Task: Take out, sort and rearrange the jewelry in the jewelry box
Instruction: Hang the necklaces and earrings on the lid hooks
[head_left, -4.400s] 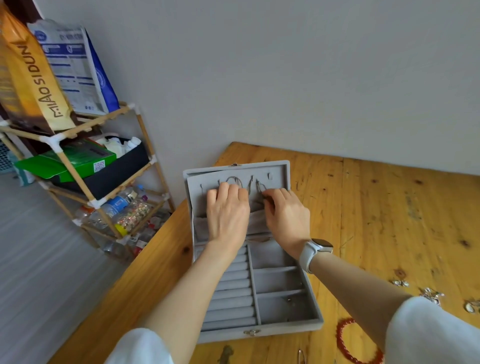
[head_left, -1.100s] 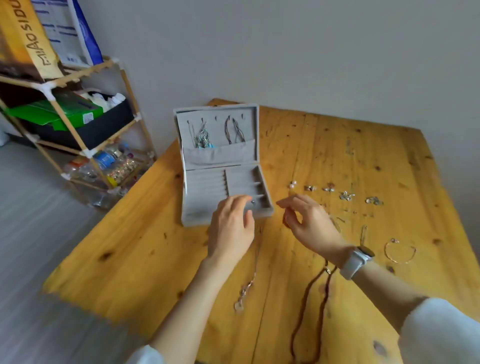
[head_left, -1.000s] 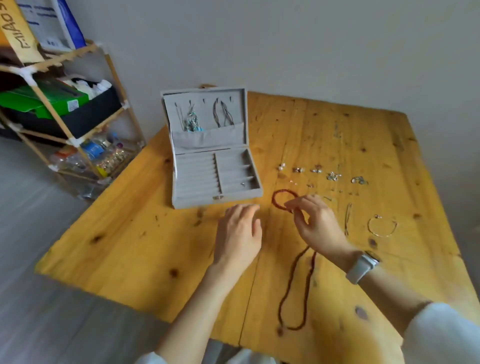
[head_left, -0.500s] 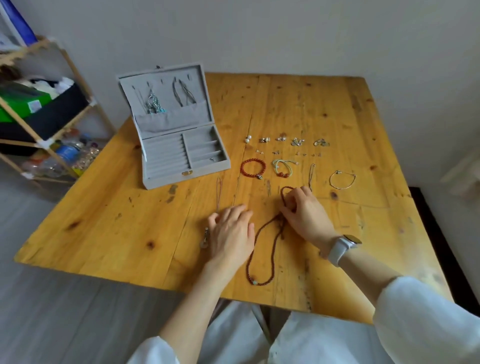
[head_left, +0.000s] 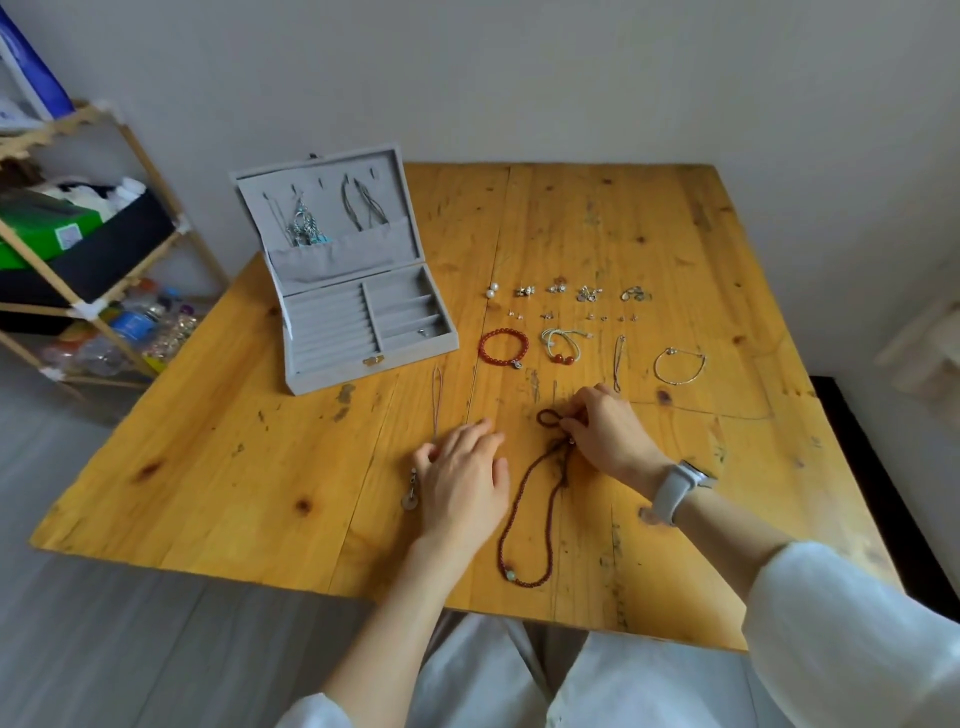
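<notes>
We see a square bench of knotty yellow pine planks, scuffed in places. At its far left stands an open grey velvet jewelry box, lid tilted up. To its right lies a row of small silver and pearl earrings, with tinier studs just below. Nearer us sit a round red bead bracelet, a pale cord bracelet with red beads, a thin straight chain and a thin silver bangle. A long dark red bead necklace stretches towards the near edge, and a fine chain with a pale round pendant lies left of it. Both hands rest on the bench.
</notes>
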